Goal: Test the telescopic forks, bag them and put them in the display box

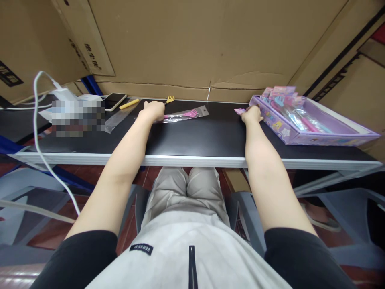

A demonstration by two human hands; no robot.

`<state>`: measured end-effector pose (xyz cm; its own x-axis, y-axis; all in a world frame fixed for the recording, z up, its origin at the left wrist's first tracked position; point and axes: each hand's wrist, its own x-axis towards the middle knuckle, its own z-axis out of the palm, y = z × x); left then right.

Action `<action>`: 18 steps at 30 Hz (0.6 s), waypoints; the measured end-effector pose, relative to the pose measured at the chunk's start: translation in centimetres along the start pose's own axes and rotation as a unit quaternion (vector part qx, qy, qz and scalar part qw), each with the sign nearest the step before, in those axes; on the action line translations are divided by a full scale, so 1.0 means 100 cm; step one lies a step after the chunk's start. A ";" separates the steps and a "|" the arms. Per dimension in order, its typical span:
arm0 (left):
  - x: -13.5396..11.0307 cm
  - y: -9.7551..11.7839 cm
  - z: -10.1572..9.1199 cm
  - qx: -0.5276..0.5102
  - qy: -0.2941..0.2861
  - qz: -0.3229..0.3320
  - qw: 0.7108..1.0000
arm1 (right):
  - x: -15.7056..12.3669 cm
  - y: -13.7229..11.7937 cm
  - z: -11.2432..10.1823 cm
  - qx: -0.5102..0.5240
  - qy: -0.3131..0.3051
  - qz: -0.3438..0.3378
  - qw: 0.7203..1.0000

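My left hand [153, 110] rests closed on the black table [195, 136], its fingers on the handle end of a pink back-scratcher in a clear plastic sleeve [188, 114]. A yellow back-scratcher [170, 99] lies just beyond that hand. My right hand [252, 115] is closed around a small pink packet [240, 111], right beside the near corner of a purple box [315, 138] filled with several pink and blue packaged items.
At the table's left lie an empty clear sleeve [118, 118], a yellow stick [129, 104], a phone [114, 100] and a white charger with cable [39, 132]. Cardboard boxes [195, 44] wall in the back. Grey plastic chairs stand below.
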<state>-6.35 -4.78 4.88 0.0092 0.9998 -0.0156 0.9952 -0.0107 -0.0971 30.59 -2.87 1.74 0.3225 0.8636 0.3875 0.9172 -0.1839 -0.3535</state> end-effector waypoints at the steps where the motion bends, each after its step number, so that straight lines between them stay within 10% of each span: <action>1: -0.001 0.000 0.000 0.000 -0.001 0.000 1.000 | -0.002 -0.002 -0.002 0.001 -0.003 -0.004 1.000; 18: -0.012 0.003 -0.007 0.008 -0.022 0.022 0.999 | 0.036 0.007 0.013 0.124 0.028 0.109 0.986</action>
<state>-5.99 -5.96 5.61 0.0492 0.9967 -0.0649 0.9923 -0.0561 -0.1104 32.11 0.75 1.78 0.5250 0.7876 0.3225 0.7408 -0.2362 -0.6288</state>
